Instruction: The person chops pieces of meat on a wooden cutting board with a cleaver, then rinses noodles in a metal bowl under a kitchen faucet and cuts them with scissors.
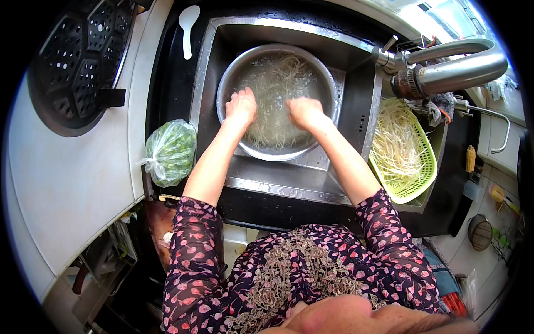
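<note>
A round metal basin (275, 156) of water stands in the stainless steel sink (288, 190). Pale, thin root-like strands (271, 133) float in it, with a denser clump near the far side. My left hand (242, 106) is at the basin's left side, its fingers partly in the water. On the right side of the basin, my right hand (304, 112) has curled fingers at the water; whether it grips any strands is hidden. To the right, a green plastic colander basket (429, 167) holds a heap of similar pale strands (394, 146).
A metal faucet (459, 75) arches at the upper right. Left of the sink lie a white plastic spoon (188, 31) and a tied clear bag of green vegetables (173, 152). A black perforated rack (75, 67) rests on the white counter (83, 167). A knife block or rack stands lower left.
</note>
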Demonstrator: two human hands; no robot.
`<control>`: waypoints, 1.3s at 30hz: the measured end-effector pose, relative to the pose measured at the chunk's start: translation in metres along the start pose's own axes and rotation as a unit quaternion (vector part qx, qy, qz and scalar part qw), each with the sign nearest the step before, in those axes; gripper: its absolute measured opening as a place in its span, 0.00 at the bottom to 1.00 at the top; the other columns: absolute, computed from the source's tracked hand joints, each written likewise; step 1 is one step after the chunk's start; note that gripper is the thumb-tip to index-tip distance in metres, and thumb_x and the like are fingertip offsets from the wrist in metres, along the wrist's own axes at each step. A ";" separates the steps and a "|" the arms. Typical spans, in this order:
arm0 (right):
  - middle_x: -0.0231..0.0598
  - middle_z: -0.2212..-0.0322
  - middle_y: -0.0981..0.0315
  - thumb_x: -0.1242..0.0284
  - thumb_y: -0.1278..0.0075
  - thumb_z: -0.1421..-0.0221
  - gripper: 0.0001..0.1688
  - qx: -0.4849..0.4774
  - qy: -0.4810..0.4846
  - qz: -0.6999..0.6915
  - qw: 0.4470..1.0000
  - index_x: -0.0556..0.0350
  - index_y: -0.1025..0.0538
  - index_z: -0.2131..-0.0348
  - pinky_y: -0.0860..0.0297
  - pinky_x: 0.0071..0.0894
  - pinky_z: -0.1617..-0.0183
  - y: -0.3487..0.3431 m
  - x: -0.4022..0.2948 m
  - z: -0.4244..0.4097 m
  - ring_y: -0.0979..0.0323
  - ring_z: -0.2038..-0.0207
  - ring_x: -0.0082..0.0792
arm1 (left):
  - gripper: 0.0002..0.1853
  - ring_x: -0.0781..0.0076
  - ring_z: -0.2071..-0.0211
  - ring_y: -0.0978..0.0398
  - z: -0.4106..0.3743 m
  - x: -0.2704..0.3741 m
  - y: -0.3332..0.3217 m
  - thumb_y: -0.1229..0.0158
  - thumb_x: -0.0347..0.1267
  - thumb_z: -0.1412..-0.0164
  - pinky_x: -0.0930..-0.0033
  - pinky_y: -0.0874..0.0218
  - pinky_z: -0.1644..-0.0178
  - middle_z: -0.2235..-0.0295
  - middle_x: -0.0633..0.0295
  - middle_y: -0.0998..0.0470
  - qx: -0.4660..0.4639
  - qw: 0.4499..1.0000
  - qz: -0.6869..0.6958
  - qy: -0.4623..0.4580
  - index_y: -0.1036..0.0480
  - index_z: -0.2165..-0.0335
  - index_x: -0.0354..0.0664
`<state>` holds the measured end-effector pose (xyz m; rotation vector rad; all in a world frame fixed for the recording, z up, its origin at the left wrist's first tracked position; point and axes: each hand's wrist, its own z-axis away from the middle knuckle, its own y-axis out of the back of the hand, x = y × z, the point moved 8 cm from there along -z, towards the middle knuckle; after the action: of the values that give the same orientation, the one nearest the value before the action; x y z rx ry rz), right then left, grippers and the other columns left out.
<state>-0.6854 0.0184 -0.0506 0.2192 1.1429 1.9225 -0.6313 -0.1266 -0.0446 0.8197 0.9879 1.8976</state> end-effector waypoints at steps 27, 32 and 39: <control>0.56 0.44 0.43 0.68 0.48 0.47 0.33 0.152 0.054 0.009 0.987 0.47 0.37 0.42 0.32 0.47 0.47 0.009 0.044 0.026 0.36 0.47 0.53 | 0.42 0.55 0.37 0.47 0.003 0.016 -0.012 0.37 0.26 0.53 0.54 0.48 0.37 0.37 0.55 0.47 -0.094 0.989 -0.037 -0.107 0.42 0.40 0.56; 0.53 0.46 0.39 0.66 0.46 0.47 0.28 0.260 0.129 -0.087 0.953 0.52 0.32 0.47 0.32 0.42 0.48 0.041 0.038 0.076 0.34 0.47 0.49 | 0.16 0.60 0.55 0.26 0.032 0.016 0.061 0.39 0.28 0.49 0.63 0.35 0.50 0.58 0.51 0.24 0.121 0.979 0.101 -0.130 0.25 0.59 0.43; 0.49 0.60 0.26 0.68 0.51 0.44 0.17 0.350 0.188 -0.192 0.897 0.54 0.26 0.56 0.31 0.45 0.56 0.049 -0.006 0.110 0.26 0.58 0.47 | 0.07 0.52 0.67 0.26 0.105 0.005 0.052 0.47 0.30 0.49 0.55 0.34 0.61 0.72 0.48 0.25 0.384 0.896 0.159 -0.155 0.26 0.75 0.36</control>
<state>-0.6520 0.0737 0.0511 -0.0070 1.9546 1.1655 -0.5675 -0.1064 0.0514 1.7750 1.4826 1.5229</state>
